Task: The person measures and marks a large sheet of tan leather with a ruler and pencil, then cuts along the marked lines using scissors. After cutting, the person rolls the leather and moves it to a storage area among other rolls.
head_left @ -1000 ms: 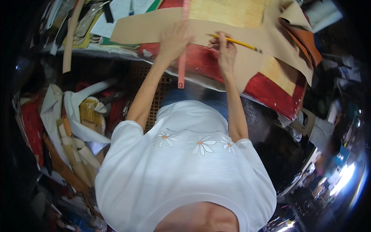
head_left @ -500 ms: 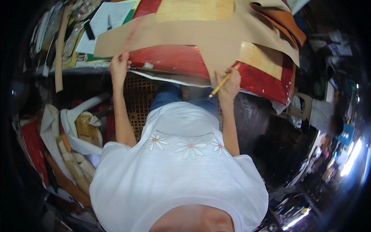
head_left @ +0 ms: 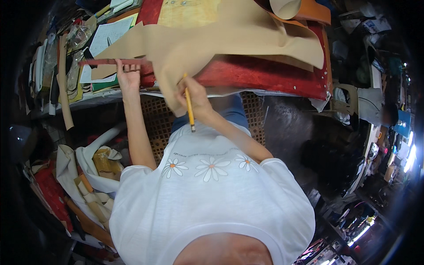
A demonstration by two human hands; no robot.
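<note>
A large beige sheet [head_left: 185,39], which looks like leather, lies over the red tabletop with one tongue folded toward me. My right hand [head_left: 194,98] is closed around a yellow pencil [head_left: 189,106], its dark end pointing toward my body. The same hand pinches the near edge of the sheet's tongue. Over the sheet's left part, my left hand [head_left: 129,80] is closed on a thin, long red strip [head_left: 99,62], blurred and lying sideways. Whether the strip is a ruler I cannot tell.
Written paper [head_left: 108,37] with a pen lies at the back left. Plastic bags and a hanging beige strip [head_left: 64,88] crowd the table's left end. An orange-brown rolled piece [head_left: 316,12] sits at the back right. Rolled material [head_left: 90,170] fills the space by my left elbow.
My right hand has moved left with the pencil, swinging the sheet's tongue left. The red strip in my left hand has turned from pointing away from me to pointing sideways.
</note>
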